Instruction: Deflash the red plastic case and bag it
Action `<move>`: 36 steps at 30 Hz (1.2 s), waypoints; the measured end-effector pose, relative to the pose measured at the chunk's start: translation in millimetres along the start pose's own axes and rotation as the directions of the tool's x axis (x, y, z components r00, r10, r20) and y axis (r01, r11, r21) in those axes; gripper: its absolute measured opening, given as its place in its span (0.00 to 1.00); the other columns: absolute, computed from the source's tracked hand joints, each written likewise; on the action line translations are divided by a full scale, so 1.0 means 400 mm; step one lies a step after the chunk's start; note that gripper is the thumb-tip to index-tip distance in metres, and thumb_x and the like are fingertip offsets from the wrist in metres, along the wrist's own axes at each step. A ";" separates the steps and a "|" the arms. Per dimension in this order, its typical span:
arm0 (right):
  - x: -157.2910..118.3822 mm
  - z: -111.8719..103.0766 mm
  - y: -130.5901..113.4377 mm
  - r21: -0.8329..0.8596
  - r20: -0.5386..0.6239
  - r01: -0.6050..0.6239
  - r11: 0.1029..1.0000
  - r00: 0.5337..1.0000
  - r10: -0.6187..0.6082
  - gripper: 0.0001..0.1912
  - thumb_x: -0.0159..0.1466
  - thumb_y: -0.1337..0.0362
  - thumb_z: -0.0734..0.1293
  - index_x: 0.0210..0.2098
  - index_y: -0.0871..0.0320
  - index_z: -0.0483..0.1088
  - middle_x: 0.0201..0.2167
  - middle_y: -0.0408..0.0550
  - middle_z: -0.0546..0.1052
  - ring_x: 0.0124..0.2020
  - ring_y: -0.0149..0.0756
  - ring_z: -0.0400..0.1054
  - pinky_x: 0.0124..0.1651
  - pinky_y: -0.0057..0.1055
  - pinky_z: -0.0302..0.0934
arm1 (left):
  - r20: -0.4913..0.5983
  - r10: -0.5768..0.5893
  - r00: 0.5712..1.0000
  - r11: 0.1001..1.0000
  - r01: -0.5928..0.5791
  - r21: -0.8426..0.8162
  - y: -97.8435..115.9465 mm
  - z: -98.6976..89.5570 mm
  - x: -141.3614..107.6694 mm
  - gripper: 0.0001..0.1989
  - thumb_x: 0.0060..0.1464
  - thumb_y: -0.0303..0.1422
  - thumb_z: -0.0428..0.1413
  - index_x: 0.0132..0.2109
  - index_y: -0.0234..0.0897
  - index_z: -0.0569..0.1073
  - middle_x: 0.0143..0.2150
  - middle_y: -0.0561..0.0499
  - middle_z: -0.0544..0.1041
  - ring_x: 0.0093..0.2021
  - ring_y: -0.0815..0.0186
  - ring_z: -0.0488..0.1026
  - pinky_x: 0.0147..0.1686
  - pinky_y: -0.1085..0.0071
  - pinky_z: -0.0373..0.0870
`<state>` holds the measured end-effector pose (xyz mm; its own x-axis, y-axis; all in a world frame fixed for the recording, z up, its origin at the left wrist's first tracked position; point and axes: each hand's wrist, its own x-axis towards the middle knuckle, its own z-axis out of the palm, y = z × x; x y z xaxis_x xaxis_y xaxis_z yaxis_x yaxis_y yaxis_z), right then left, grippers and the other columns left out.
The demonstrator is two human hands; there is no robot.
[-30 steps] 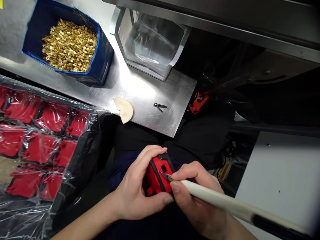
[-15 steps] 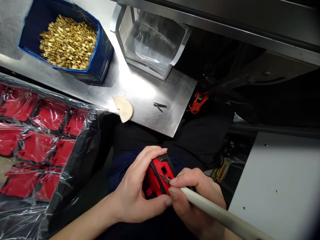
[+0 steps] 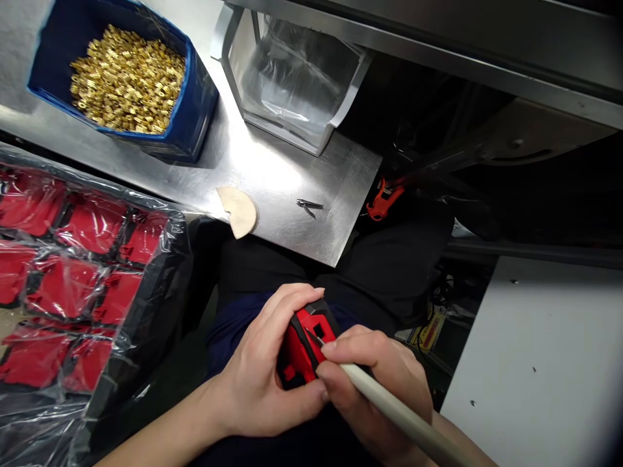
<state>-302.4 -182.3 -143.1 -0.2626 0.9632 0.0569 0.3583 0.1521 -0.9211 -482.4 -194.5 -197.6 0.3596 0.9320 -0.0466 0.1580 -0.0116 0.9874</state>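
- The red-and-black part (image 3: 302, 353) sits above the lap, within the left hand (image 3: 263, 366); that hand is wrapped round its left side, fingers over the top edge, thumb along the bottom. Its long axis is hard to tell behind the fingers.
- The right hand (image 3: 384, 379), just beside it, pinches the slim knife (image 3: 384, 395) near the blade; the handle slants down to the right.
- The blade tip lies over the red face, left of the square opening (image 3: 318, 329); I cannot tell whether it touches. The left thumb is near, below the blade.
- Beyond, on the metal table (image 3: 277, 159), lie a pale half-disc (image 3: 239, 211) and small clippers (image 3: 310, 206).
- Farther off stand a blue bin (image 3: 197, 123) of brass pieces (image 3: 129, 81) and, leftward, a crate (image 3: 160, 285) of red parts (image 3: 68, 285) under clear film.
- Nothing blocks the blade's approach from the right.
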 end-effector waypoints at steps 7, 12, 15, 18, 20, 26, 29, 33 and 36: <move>-0.002 -0.014 -0.002 0.047 -0.044 -0.052 0.998 0.998 0.054 0.05 0.71 0.66 0.67 0.47 0.57 0.71 0.30 0.44 0.77 0.30 0.33 0.76 0.29 0.26 0.70 | 0.012 -0.012 1.000 0.999 0.013 -0.046 -0.013 -0.001 0.003 0.42 0.51 0.40 0.69 0.68 0.38 0.60 0.61 0.39 0.66 0.60 0.51 0.69 0.60 0.56 0.71; -0.010 -0.011 -0.003 0.008 -0.028 -0.103 0.995 0.994 0.103 0.02 0.69 0.65 0.67 0.41 0.55 0.70 0.27 0.40 0.76 0.25 0.30 0.74 0.26 0.25 0.66 | 0.024 -0.040 0.999 0.998 0.041 -0.041 -0.013 0.000 0.002 0.42 0.51 0.41 0.68 0.69 0.39 0.60 0.62 0.40 0.66 0.60 0.49 0.68 0.60 0.53 0.70; -0.011 -0.005 -0.004 -0.007 -0.033 -0.092 0.996 0.995 0.091 0.01 0.69 0.65 0.67 0.39 0.55 0.69 0.26 0.39 0.76 0.24 0.28 0.73 0.27 0.24 0.66 | 0.029 -0.038 0.999 0.999 0.039 -0.027 -0.012 -0.001 0.000 0.44 0.50 0.38 0.69 0.69 0.39 0.59 0.62 0.39 0.66 0.60 0.49 0.68 0.60 0.53 0.71; -0.008 0.000 -0.006 -0.039 -0.041 -0.086 0.996 0.996 0.085 0.02 0.69 0.65 0.66 0.38 0.55 0.69 0.25 0.39 0.76 0.23 0.28 0.73 0.27 0.23 0.66 | 0.031 -0.034 0.999 0.999 0.034 -0.012 -0.011 -0.002 -0.002 0.44 0.49 0.36 0.69 0.69 0.38 0.59 0.62 0.39 0.66 0.60 0.49 0.68 0.60 0.53 0.71; -0.004 0.000 -0.008 -0.049 -0.034 -0.089 0.995 0.996 0.087 0.03 0.69 0.65 0.66 0.37 0.55 0.69 0.24 0.39 0.76 0.22 0.27 0.72 0.27 0.23 0.66 | 0.027 -0.029 0.999 1.000 0.029 -0.004 -0.009 -0.002 -0.001 0.43 0.49 0.35 0.69 0.69 0.38 0.59 0.61 0.39 0.66 0.60 0.50 0.68 0.60 0.54 0.70; 0.000 -0.001 -0.010 -0.088 -0.018 -0.072 0.993 0.997 0.071 0.05 0.69 0.64 0.66 0.35 0.55 0.68 0.23 0.39 0.77 0.20 0.27 0.71 0.26 0.23 0.66 | 0.017 -0.032 0.999 0.999 0.031 0.024 -0.002 0.002 0.002 0.43 0.49 0.33 0.68 0.68 0.37 0.60 0.60 0.39 0.67 0.59 0.50 0.69 0.59 0.54 0.71; -0.002 0.001 -0.007 -0.128 -0.017 -0.040 0.991 0.999 0.038 0.07 0.70 0.63 0.65 0.35 0.55 0.67 0.23 0.39 0.78 0.20 0.27 0.72 0.26 0.22 0.65 | 0.010 -0.031 0.999 0.999 0.031 0.028 0.000 0.002 0.003 0.42 0.49 0.32 0.68 0.68 0.37 0.60 0.60 0.39 0.67 0.59 0.50 0.69 0.59 0.54 0.71; 0.001 0.004 0.002 -0.115 0.011 -0.015 0.993 1.000 0.017 0.05 0.71 0.63 0.65 0.37 0.55 0.68 0.25 0.40 0.78 0.23 0.27 0.74 0.29 0.21 0.67 | 0.007 -0.040 0.999 0.999 0.040 0.027 0.000 0.002 -0.001 0.42 0.49 0.32 0.67 0.68 0.38 0.60 0.60 0.39 0.67 0.59 0.50 0.69 0.59 0.53 0.71; 0.004 0.001 0.004 -0.027 0.010 0.025 0.999 1.000 -0.025 0.03 0.72 0.64 0.66 0.42 0.57 0.70 0.28 0.43 0.79 0.27 0.28 0.75 0.33 0.22 0.70 | -0.001 -0.040 0.999 0.999 0.040 0.025 -0.005 0.003 -0.007 0.42 0.49 0.32 0.67 0.69 0.39 0.60 0.61 0.39 0.67 0.59 0.49 0.69 0.59 0.52 0.70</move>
<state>-302.4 -180.7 -144.6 -0.2805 0.9568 0.0762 0.3757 0.1825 -0.9086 -482.6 -197.4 -199.7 0.3520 0.9321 -0.0854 0.1954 0.0161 0.9806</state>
